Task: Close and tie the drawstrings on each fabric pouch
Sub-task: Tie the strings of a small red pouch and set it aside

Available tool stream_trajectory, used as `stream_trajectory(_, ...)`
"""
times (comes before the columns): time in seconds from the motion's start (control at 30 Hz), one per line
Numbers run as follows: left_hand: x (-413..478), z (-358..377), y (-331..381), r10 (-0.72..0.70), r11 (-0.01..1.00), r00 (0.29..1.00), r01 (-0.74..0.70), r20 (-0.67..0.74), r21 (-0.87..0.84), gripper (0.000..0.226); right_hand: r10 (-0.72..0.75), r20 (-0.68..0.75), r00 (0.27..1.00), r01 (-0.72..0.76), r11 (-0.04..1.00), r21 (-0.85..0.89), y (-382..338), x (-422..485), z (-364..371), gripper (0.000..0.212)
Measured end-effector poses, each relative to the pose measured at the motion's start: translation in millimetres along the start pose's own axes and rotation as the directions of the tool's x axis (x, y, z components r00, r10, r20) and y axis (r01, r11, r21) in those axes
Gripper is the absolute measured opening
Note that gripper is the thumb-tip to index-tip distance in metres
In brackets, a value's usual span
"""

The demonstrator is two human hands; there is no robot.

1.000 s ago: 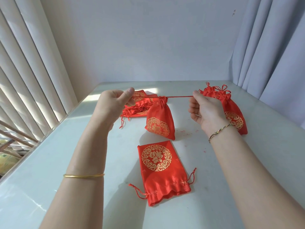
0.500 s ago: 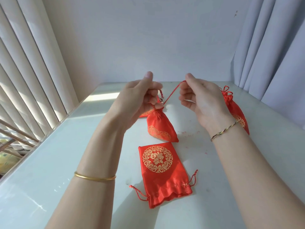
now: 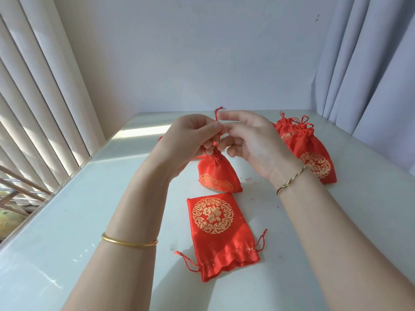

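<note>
Untied pouch (image 3: 219,236) nearside, tied pouches (image 3: 312,151) rightward.

Flat pouch (image 3: 224,243) shiny satin cloth (gold print); table (image 3: 67,221) glossy.

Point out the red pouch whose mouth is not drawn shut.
The flat pouch nearest the person: its mouth lies ungathered, drawstrings loose at both sides. The middle pouch and the pouches at right are cinched.

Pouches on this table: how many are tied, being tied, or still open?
Tied pouches: 2, overlapping
Pouch being tied: 1
Open flat pouch: 1
Total: 4 clearly seen; a red scrap behind the left hand may be more.
</note>
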State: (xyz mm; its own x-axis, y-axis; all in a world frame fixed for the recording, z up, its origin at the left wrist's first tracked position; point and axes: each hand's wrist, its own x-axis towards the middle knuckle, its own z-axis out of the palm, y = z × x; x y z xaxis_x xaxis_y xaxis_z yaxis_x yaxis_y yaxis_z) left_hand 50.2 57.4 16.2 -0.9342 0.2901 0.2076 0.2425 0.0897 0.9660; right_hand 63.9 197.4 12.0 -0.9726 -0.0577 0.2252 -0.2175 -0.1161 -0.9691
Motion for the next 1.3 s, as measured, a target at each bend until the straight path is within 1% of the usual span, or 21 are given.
stream_trajectory(0.13, 1.4, -0.2, -0.7, 0.003, 1.0, 1.0, -0.003, -0.011, -0.015, 0.02, -0.016, 0.022, 1.0, 0.017, 0.999, -0.041, 2.9, 0.5, -0.5, 0.026)
stream_trajectory(0.23, 2.4, 0.4, -1.0, 0.014, 1.0, 1.0, -0.014, -0.013, 0.005, 0.023, -0.016, 0.035, 0.999, 0.018, 0.997, -0.074, 4.5, 0.0, -3.4, 0.017)
stream_trajectory(0.4, 2.2, 1.8, 0.2, 0.033, 0.998, 0.999, -0.031, -0.036, 0.047, 0.025, -0.012, -0.004, 1.0, 0.011, 0.997, -0.081, 8.9, 1.7, -5.0, 0.006)
stream_trajectory(0.5, 2.1, 2.2, 0.8, 0.045, 0.998, 0.998, -0.043, -0.054, 0.042, 0.021, 0.001, -0.021, 1.0, -0.002, 0.998, -0.056, 9.5, 2.8, -5.5, 0.008)
stream_trajectory(0.6, 2.6, 1.6, 1.0, 0.07, 0.996, 0.992, -0.065, -0.103, 0.056, 0.017, 0.01, -0.06, 0.998, -0.012, 1.0, -0.025, 8.5, 3.5, -6.2, 0.013)
stream_trajectory(0.7, 3.8, 2.1, 0.9, 0.128, 0.984, 0.978, -0.105, -0.164, 0.143, 0.015, 0.013, -0.075, 0.997, -0.014, 1.0, -0.016, 7.9, 4.3, -6.0, 0.019)
stream_trajectory(0.77, 4.3, 3.9, 1.4, 0.185, 0.966, 0.965, -0.143, -0.188, 0.215, 0.012, 0.042, -0.065, 0.997, -0.042, 0.999, 0.001, 8.0, 4.3, -4.3, 0.021)
stream_trajectory(0.87, 3.5, 6.5, 2.0, 0.252, 0.943, 0.951, -0.201, -0.177, 0.265, 0.012, 0.082, -0.069, 0.994, -0.083, 0.997, -0.004, 7.2, 2.9, -1.3, 0.022)
stream_trajectory(1.0, 3.5, 7.5, 0.9, 0.246, 0.933, 0.956, -0.19, -0.158, 0.304, 0.013, 0.153, -0.052, 0.987, -0.151, 0.988, 0.041, 5.0, 1.8, -0.6, 0.024)
stream_trajectory(1.07, 3.8, 7.6, 0.4, 0.237, 0.932, 0.959, -0.179, -0.158, 0.314, 0.013, 0.174, -0.024, 0.984, -0.173, 0.983, 0.066, 4.8, 1.6, -1.5, 0.019)
stream_trajectory(1.1, 4.1, 7.2, 0.1, 0.233, 0.932, 0.96, -0.174, -0.157, 0.318, 0.014, 0.169, -0.015, 0.986, -0.167, 0.984, 0.065, 5.1, 1.4, -1.9, 0.014)
stream_trajectory(1.17, 4.2, 6.5, -0.1, 0.225, 0.932, 0.961, -0.165, -0.159, 0.324, 0.016, 0.113, -0.011, 0.994, -0.112, 0.993, 0.044, 7.0, 1.3, -1.9, 0.006)
stream_trajectory(1.2, 3.9, 6.4, 0.0, 0.22, 0.934, 0.962, -0.16, -0.162, 0.319, 0.017, 0.072, -0.019, 0.997, -0.072, 0.997, 0.033, 8.1, 1.5, -1.9, 0.006)
stream_trajectory(1.3, 3.5, 6.1, -0.5, 0.189, 0.952, 0.961, -0.129, -0.2, 0.279, 0.014, -0.036, -0.078, 0.996, 0.035, 0.999, -0.017, 9.2, 1.7, -4.9, 0.012)
